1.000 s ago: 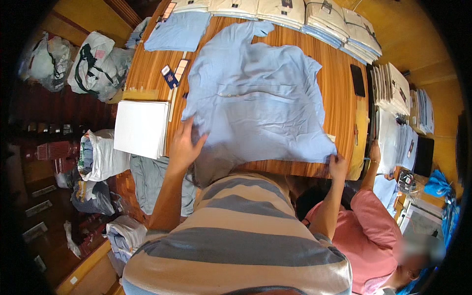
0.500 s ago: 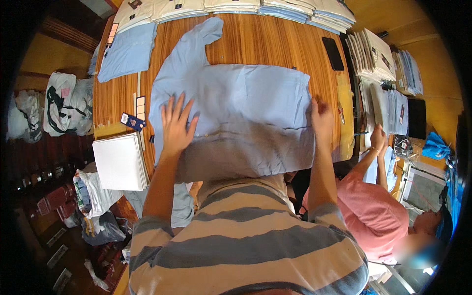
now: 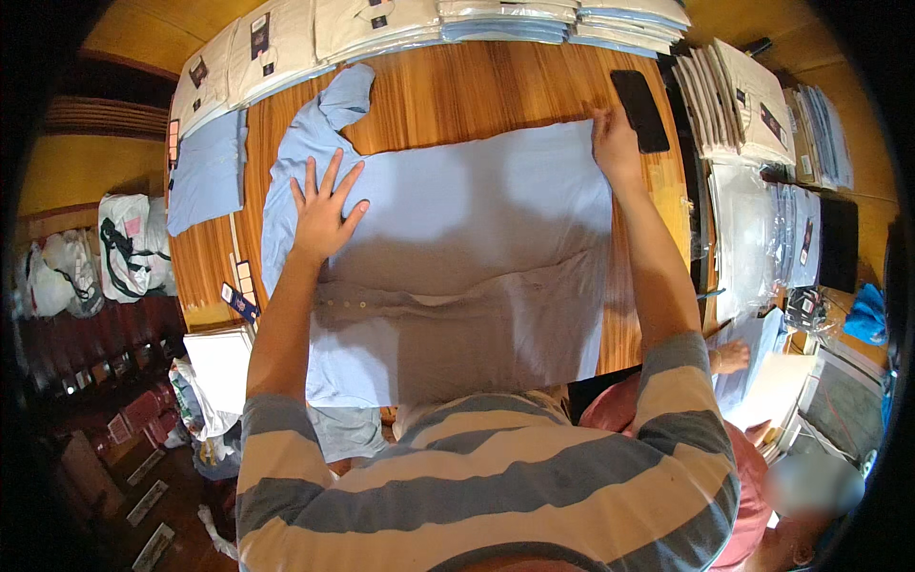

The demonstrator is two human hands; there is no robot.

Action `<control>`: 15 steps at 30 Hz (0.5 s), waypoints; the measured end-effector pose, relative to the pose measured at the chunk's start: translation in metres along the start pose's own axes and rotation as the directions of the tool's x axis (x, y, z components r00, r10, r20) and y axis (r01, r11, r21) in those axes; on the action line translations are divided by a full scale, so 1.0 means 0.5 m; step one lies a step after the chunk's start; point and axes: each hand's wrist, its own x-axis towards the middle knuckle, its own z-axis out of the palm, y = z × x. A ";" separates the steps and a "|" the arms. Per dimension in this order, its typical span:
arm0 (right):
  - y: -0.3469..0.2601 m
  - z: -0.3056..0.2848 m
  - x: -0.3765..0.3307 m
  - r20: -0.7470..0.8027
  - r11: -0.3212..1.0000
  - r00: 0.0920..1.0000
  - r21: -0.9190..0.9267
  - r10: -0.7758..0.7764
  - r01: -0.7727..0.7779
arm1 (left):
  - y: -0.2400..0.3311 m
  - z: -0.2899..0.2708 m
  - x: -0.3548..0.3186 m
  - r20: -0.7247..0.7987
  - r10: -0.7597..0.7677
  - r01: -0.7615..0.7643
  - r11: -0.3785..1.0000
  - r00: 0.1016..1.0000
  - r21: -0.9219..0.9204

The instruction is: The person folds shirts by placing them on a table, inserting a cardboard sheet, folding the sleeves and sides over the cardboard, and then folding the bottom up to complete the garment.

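Light-blue shirt (image 3: 477, 200) lies spread on the wooden table (image 3: 477, 86). Left hand (image 3: 326, 212) rests flat on it, fingers splayed, gripping nothing. Right hand (image 3: 616, 148) curls at its far right corner; pinch cannot be confirmed. Black phone (image 3: 640, 112) lies just beside that hand. Bagged cream shirts (image 3: 372, 40) line the far edge; dark labels (image 3: 259, 34) on them, illegible.

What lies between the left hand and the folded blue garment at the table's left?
The head view shows part of the blue shirt, then a strip of wooden tabletop, between left hand and folded garment.
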 end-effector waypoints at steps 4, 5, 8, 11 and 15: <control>-0.046 -0.017 0.039 -0.065 0.965 0.993 -0.252 -0.096 0.077 | 0.014 0.006 0.077 -0.047 0.046 -0.046 0.999 0.998 -0.001; -0.060 -0.025 0.036 -0.125 0.951 0.985 -0.300 -0.121 0.079 | 0.024 0.007 0.092 -0.039 0.060 -0.059 0.998 0.997 0.010; -0.109 0.020 -0.105 -0.033 0.922 0.947 -0.240 -0.319 0.303 | 0.022 -0.001 0.084 -0.022 0.033 -0.032 0.998 0.999 0.056; -0.089 0.071 -0.128 -0.006 0.862 0.916 -0.340 -0.401 0.376 | 0.011 0.004 0.078 -0.045 0.007 -0.005 0.999 0.999 0.052; -0.033 0.091 -0.004 0.058 0.843 0.912 -0.362 -0.406 0.399 | 0.000 0.022 0.183 -0.092 -0.004 0.012 0.997 0.996 0.082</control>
